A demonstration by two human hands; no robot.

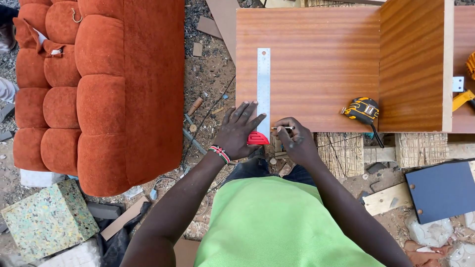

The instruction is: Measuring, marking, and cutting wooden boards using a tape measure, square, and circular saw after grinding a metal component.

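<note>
A brown wood-veneer board (316, 64) lies flat in front of me. On it rests a steel square with a long metal blade (263, 84) and a red handle (257, 138) at the board's near edge. My left hand (238, 131) presses down on the square, fingers spread across the blade's lower end. My right hand (294, 141) pinches a thin pencil (283, 128), its tip against the blade's right edge near the board's front edge.
A yellow-and-black tape measure (363, 110) sits on the board to the right. An upright veneer panel (415, 64) stands at far right. An orange tufted sofa (99, 89) fills the left. Foam block (49, 220), a dark blue panel (443, 190) and wood scraps litter the ground.
</note>
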